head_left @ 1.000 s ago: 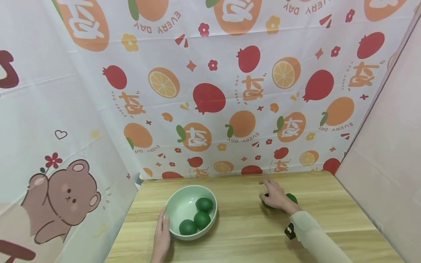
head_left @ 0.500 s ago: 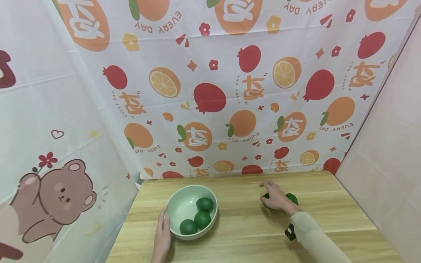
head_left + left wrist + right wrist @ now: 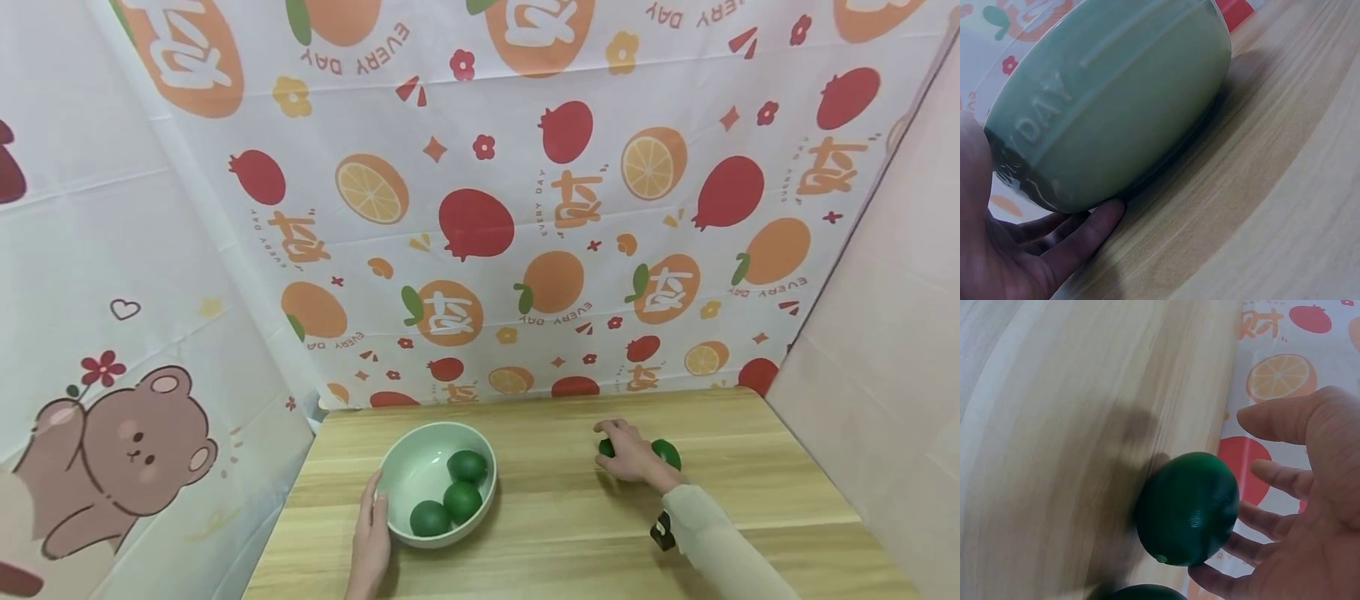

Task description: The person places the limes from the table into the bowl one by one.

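Observation:
A pale green bowl (image 3: 408, 479) stands at the left of the table with three dark green limes (image 3: 462, 502) inside, all toward its right and front. My left hand (image 3: 370, 533) rests against the bowl's left side; in the left wrist view its fingers (image 3: 1094, 228) lie along the lower wall, by the base. At the right, my right hand (image 3: 630, 454) is over a lime (image 3: 1188, 509), partly covering it in the head view. The right wrist view shows the fingers spread behind this lime, with the thumb (image 3: 1275, 419) apart from it. Another lime (image 3: 665, 452) lies just right of the hand.
The wooden table (image 3: 547, 517) extends between the bowl and the right hand. A fruit-print cloth (image 3: 480, 292) hangs along the back edge. Pale side walls close in at left and right, the left one bearing a bear print (image 3: 150, 450).
My right hand has shifted slightly toward the front of the table, and the lime shows between its fingers and thumb. The left hand and bowl stay put; the head view has turned a little.

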Demonstrator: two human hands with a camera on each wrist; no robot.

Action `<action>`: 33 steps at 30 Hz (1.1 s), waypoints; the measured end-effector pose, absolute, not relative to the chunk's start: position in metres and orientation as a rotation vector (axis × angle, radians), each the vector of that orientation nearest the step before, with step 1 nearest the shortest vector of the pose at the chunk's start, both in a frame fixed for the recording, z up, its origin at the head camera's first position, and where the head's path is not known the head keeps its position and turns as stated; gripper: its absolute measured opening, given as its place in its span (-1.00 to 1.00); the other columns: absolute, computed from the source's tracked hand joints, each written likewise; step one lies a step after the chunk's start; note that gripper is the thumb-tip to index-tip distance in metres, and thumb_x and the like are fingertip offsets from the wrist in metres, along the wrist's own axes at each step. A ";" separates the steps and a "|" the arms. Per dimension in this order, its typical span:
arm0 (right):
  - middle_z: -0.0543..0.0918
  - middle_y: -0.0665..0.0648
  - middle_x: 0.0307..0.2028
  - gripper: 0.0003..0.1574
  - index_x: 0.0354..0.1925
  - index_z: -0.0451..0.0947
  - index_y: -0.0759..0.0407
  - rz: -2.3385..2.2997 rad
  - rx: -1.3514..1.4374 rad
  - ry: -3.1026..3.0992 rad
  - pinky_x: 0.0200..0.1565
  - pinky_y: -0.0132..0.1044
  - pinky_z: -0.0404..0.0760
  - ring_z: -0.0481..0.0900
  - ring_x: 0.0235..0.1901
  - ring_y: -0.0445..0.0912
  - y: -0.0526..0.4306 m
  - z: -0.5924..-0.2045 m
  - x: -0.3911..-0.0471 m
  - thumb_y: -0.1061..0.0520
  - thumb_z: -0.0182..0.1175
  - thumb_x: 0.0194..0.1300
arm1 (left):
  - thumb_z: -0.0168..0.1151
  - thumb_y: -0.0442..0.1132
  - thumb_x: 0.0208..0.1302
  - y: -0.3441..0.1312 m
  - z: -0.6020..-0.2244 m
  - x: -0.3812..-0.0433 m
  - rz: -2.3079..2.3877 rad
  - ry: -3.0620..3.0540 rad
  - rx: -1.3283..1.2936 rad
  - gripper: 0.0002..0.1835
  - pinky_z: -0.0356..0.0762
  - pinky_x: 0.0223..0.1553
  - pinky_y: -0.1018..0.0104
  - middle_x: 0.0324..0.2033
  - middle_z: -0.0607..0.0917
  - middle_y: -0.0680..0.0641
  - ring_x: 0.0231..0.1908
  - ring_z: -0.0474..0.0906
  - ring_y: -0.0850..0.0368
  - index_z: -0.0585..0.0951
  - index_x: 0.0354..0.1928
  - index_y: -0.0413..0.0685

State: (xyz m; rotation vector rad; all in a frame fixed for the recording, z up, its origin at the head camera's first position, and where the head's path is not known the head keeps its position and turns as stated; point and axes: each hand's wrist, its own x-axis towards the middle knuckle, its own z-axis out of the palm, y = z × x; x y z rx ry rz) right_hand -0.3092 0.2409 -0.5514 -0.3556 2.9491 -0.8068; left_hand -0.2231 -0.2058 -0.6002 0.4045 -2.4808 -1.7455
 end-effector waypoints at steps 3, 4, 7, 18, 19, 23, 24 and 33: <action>0.36 0.44 0.38 -0.36 0.34 0.40 0.18 -0.781 -0.341 2.947 0.16 0.56 0.42 0.33 0.35 0.41 0.242 -0.555 -0.308 0.09 0.29 0.36 | -0.48 0.28 0.60 -0.205 -0.602 -0.222 -1.742 -2.484 0.407 -0.34 -0.08 0.50 -0.50 0.63 -0.05 -0.21 0.57 -0.09 -0.45 -0.11 0.64 0.36; 0.36 0.45 0.38 -0.35 0.35 0.40 0.18 -0.779 -0.341 2.946 0.16 0.56 0.41 0.33 0.35 0.42 0.242 -0.555 -0.308 0.09 0.29 0.36 | -0.47 0.28 0.60 -0.205 -0.601 -0.222 -1.742 -2.478 0.405 -0.34 -0.08 0.50 -0.49 0.64 -0.05 -0.21 0.57 -0.09 -0.44 -0.11 0.64 0.36; 0.36 0.44 0.37 -0.35 0.34 0.40 0.19 -0.769 -0.332 2.947 0.16 0.55 0.41 0.33 0.35 0.42 0.242 -0.556 -0.308 0.08 0.30 0.36 | -0.45 0.26 0.61 -0.205 -0.601 -0.222 -1.742 -2.464 0.392 -0.35 -0.08 0.52 -0.47 0.64 -0.05 -0.19 0.58 -0.09 -0.43 -0.09 0.64 0.36; 0.40 0.47 0.33 -0.33 0.33 0.40 0.26 -0.728 -0.327 2.957 0.15 0.46 0.49 0.38 0.29 0.42 0.242 -0.560 -0.307 0.09 0.31 0.33 | -0.45 0.25 0.61 -0.205 -0.601 -0.219 -1.747 -2.459 0.395 -0.36 -0.08 0.52 -0.46 0.64 -0.05 -0.19 0.58 -0.09 -0.42 -0.09 0.63 0.37; 0.40 0.48 0.32 -0.32 0.34 0.39 0.26 -0.740 -0.323 2.950 0.16 0.44 0.50 0.39 0.28 0.41 0.242 -0.560 -0.306 0.09 0.31 0.33 | -0.44 0.25 0.61 -0.205 -0.601 -0.220 -1.745 -2.455 0.392 -0.36 -0.08 0.52 -0.47 0.64 -0.05 -0.19 0.58 -0.09 -0.42 -0.09 0.63 0.37; 0.35 0.51 0.34 -0.26 0.38 0.34 0.27 -0.780 -0.308 2.914 0.22 0.39 0.51 0.40 0.27 0.40 0.241 -0.563 -0.305 0.12 0.32 0.32 | -0.42 0.24 0.62 -0.205 -0.602 -0.220 -1.745 -2.437 0.381 -0.36 -0.10 0.53 -0.47 0.64 -0.03 -0.18 0.58 -0.09 -0.42 -0.07 0.63 0.38; 0.34 0.52 0.35 -0.25 0.39 0.33 0.26 -0.786 -0.305 2.903 0.22 0.38 0.51 0.39 0.27 0.40 0.241 -0.564 -0.305 0.12 0.33 0.32 | -0.41 0.24 0.62 -0.205 -0.602 -0.221 -1.746 -2.432 0.377 -0.37 -0.09 0.52 -0.47 0.64 -0.03 -0.19 0.58 -0.08 -0.42 -0.06 0.63 0.38; 0.31 0.49 0.38 -0.25 0.43 0.29 0.21 -0.796 -0.274 2.871 0.21 0.34 0.55 0.40 0.29 0.35 0.239 -0.567 -0.303 0.14 0.30 0.36 | -0.41 0.24 0.62 -0.205 -0.604 -0.221 -1.735 -2.437 0.384 -0.37 -0.09 0.51 -0.50 0.63 -0.01 -0.18 0.58 -0.07 -0.42 -0.05 0.63 0.38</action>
